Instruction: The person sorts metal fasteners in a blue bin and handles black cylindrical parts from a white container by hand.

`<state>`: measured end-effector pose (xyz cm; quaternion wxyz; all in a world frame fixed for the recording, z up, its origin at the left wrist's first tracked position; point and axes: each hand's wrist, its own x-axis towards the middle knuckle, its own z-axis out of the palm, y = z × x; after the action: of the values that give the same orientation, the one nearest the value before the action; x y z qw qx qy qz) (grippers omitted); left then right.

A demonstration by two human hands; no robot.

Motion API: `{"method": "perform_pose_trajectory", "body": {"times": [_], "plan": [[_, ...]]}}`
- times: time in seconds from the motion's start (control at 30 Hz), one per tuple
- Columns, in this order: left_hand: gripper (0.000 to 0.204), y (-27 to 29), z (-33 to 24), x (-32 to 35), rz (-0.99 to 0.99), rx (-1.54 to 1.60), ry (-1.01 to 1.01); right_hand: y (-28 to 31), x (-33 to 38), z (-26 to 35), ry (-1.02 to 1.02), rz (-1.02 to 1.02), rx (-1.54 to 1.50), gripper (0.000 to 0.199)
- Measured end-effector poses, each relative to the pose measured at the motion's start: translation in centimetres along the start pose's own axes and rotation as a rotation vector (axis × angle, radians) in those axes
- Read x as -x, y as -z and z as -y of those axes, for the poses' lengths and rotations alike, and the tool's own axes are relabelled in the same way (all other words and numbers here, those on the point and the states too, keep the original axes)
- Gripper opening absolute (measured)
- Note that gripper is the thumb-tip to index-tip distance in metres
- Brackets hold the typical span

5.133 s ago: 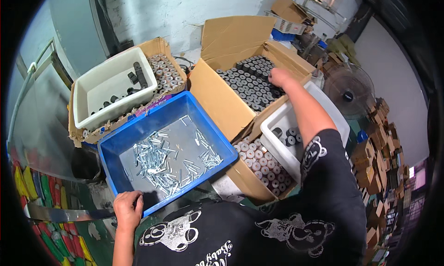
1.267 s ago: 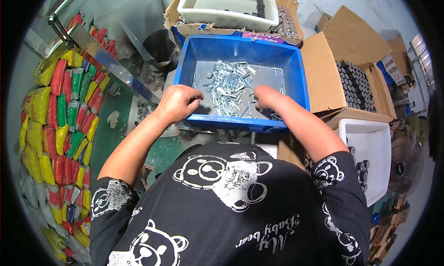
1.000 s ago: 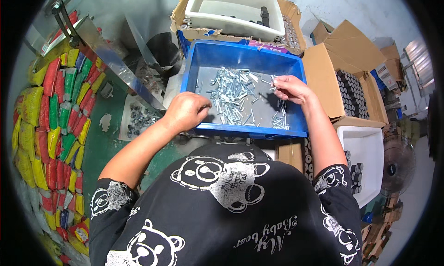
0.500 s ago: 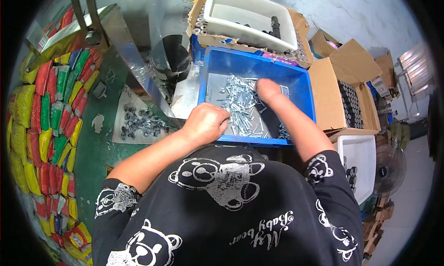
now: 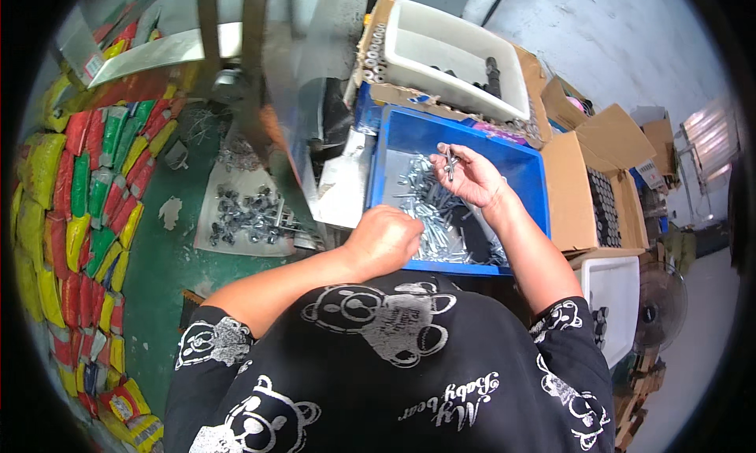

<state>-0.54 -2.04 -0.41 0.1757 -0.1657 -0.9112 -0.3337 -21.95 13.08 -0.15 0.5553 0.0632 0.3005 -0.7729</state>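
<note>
- The black shirt (image 5: 378,374) fills the bottom of the frame, printed with white bears and white lettering, some of it legible.
- Left hand (image 5: 386,236), at centre: back of the hand up, fingers curled inward by the near left corner of the blue bin; I cannot tell how tightly they close or whether they enclose anything.
- Right hand (image 5: 476,181), right of centre: palm turned up over the bin, thumb and fingers pinched on what look like metal screws (image 5: 450,165), though the view is small.
- The blue bin (image 5: 472,269) sits beneath, with loose screws (image 5: 437,229) heaped in its left half.
- Lower right: a white tray (image 5: 624,292) with dark cylinders.
- Right: an open cardboard box (image 5: 565,189), packed with more cylinders.
- Left: stacked bags (image 5: 83,185) in red, yellow and green; printing on the lower-left one is too small to read.
- Upper centre: a white tub (image 5: 441,48) holding dark fittings (image 5: 493,77).
</note>
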Motion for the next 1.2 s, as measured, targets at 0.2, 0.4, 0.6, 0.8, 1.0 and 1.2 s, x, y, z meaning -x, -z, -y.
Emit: {"method": "perform_pose_trajectory", "body": {"times": [0.2,0.4,0.6,0.8,1.0,1.2], "plan": [[0.005,-0.3,0.3,0.1,-0.056,0.007,-0.03,-6.5,-3.9,-2.6,-0.083,0.181,0.027,0.048],[0.008,0.0,0.0,0.1,-0.023,0.008,-0.009,-12.0,-9.9,-3.8,0.101,-0.116,0.362,0.056],[0.011,0.1,0.0,-0.1,0.02,-0.013,0.001,-12.3,-10.0,-4.7,0.222,-0.229,0.539,0.04],[0.012,-0.2,-0.7,-1.2,0.074,-0.037,0.033,-6.1,5.7,-4.1,0.395,-0.063,0.722,0.033],[0.007,-0.4,-2.4,-1.4,0.052,-0.018,0.097,1.0,28.2,-2.4,0.783,-0.599,1.109,0.026],[0.008,-0.7,-1.8,-1.3,0.083,-0.014,0.181,14.2,47.1,-1.1,0.203,-1.902,1.636,0.026]]}}
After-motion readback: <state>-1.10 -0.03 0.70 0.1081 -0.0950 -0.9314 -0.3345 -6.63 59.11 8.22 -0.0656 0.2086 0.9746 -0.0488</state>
